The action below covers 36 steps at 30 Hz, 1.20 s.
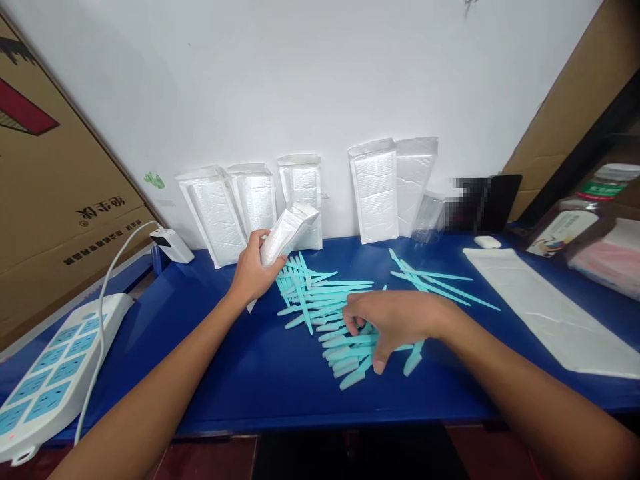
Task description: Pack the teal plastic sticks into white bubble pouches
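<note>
My left hand [257, 267] is closed round a silvery padded envelope [287, 233], which tilts up to the right above the table. Beneath and right of it lies a pile of turquoise eyebrow razors [325, 307], their slim handles crossing at the upper left and lined up roughly side by side lower down. Over the lower right of that pile, my right hand [395, 317] reaches down palm first, thumb apart from the curled fingers. Its fingertips are at the razors, and I see none gripped. Several more turquoise razors [430, 280] lie loosely just beyond my right wrist.
Padded envelopes [375, 193] lean along the white wall. Another envelope [555, 313] lies flat on the blue table [280, 400] at right. A clear jar [429, 217], a bottle [570, 213], a power strip [60, 367], a corded white charger [173, 245] and a cardboard box [55, 167] stand around.
</note>
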Each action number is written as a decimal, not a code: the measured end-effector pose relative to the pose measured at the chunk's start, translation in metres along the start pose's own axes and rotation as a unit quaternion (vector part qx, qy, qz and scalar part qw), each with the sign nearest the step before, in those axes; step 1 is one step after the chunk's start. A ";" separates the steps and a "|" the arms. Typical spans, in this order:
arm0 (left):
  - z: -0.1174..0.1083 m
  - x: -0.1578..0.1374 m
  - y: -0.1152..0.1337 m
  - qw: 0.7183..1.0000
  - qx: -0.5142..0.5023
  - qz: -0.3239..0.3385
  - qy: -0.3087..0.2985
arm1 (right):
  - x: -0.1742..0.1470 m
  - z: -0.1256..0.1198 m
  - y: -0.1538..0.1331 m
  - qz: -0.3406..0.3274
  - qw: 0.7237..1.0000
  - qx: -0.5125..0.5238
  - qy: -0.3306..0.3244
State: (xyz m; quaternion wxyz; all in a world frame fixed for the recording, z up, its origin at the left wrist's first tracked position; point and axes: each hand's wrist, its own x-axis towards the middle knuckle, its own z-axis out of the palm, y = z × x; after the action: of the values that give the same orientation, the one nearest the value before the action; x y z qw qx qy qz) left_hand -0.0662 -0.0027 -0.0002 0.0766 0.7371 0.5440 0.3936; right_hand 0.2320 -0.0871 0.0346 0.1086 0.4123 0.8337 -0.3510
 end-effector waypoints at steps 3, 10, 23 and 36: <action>-0.001 0.000 0.001 1.000 0.003 0.000 -0.001 | 0.004 0.002 0.002 -0.007 1.000 0.012 0.014; -0.002 0.000 0.000 1.000 0.006 0.001 -0.002 | 0.006 0.003 0.008 -0.020 0.999 0.016 0.031; -0.005 0.000 0.003 1.000 0.003 0.003 -0.001 | 0.006 -0.009 0.018 -0.059 0.996 0.021 0.071; -0.004 0.001 0.000 1.000 0.010 0.005 -0.007 | 0.018 -0.028 0.036 -0.101 0.849 0.277 0.438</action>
State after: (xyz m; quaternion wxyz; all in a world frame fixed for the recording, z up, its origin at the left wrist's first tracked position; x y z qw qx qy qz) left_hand -0.0690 -0.0032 0.0026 0.0713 0.7432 0.5436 0.3835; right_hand 0.2505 -0.0421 0.0288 -0.4229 0.4501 0.6995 -0.3595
